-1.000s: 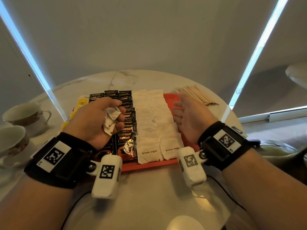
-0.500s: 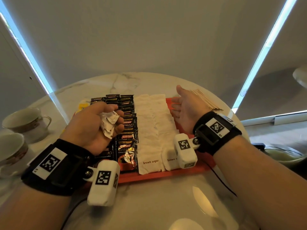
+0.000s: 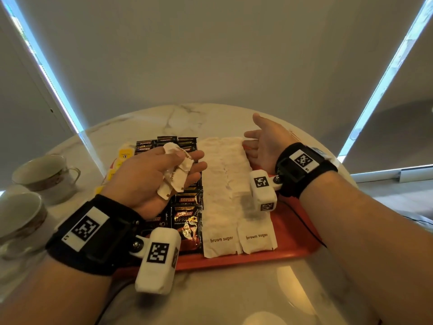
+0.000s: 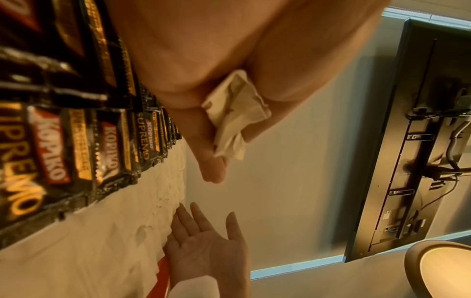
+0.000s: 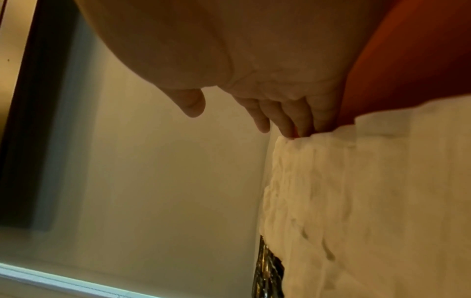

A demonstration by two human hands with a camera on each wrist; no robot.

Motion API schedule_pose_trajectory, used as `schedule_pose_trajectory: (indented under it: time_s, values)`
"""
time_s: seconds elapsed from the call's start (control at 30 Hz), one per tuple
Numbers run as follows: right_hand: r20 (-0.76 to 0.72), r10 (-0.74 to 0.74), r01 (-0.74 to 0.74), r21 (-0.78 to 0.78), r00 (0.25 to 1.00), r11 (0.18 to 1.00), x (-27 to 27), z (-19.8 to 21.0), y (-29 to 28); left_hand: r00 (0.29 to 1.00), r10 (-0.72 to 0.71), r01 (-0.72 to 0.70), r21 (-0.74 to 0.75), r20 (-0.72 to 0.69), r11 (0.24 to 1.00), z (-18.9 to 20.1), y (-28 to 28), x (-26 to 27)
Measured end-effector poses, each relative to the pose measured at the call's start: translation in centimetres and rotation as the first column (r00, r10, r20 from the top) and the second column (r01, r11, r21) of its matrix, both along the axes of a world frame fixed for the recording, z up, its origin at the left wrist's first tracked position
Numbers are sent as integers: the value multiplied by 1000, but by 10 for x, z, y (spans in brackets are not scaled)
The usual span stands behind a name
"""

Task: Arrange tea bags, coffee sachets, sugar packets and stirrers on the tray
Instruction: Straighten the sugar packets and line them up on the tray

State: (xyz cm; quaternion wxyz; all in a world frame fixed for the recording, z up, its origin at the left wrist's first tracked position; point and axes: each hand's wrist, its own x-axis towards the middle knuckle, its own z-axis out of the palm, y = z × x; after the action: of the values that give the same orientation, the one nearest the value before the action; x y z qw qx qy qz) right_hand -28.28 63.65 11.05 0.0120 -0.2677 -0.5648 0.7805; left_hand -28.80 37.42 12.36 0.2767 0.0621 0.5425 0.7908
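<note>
Gripping crumpled sugar packets (image 3: 176, 171), the left hand (image 3: 150, 177) hovers; right hand (image 3: 266, 143) spread, empty.

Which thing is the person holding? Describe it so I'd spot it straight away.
Find the orange tray on the marble table, lined with black coffee sachets and flat white sugar packets. Above the sachets, the left hand grips crumpled sugar packets. They alone are creased and lifted off the tray.
</note>
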Motion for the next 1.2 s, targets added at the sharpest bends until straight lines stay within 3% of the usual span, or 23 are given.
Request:
schedule_pose_trajectory:
  time_s: [0.13, 0.23, 0.3, 0.37, 0.43, 0.63, 0.83, 1.0, 1.2]
  values:
    - [-33, -17, 19, 49, 999, 999, 3, 8, -3, 1000, 3, -4, -16, -8, 1000, 0, -3, 4]
    - [-201, -90, 128, 188, 976, 974, 12, 19, -26, 1000, 18, -17, -4, 14, 1000, 1, -5, 4]
    - [-277, 48, 28, 261, 960, 965, 22, 26, -52, 1000, 3, -2, -19, 1, 1000, 0, -7, 4]
    - [-229, 267, -177, 350, 936, 920, 34, 29, -80, 998, -19, 16, -58, -58, 998, -3, -10, 3]
    - [-177, 380, -288, 395, 908, 872, 41, 28, -100, 990, -5, -14, -133, -142, 991, -7, -12, 2]
    - [-302, 241, -185, 202, 922, 962, 45, 12, -114, 980, -3, -27, -146, -201, 989, -11, -18, 3]
    - [-368, 203, -172, 115, 908, 978, 52, 13, -112, 987, 38, -52, -85, -159, 995, -8, -23, -3]
    - [-398, 191, -124, 188, 897, 974, 49, 8, -119, 975, 141, -149, -36, -169, 988, -8, -22, -5]
    - [-420, 150, -45, 249, 895, 967, 49, 5, -118, 972, 25, -53, -110, -235, 993, -10, -25, -2]
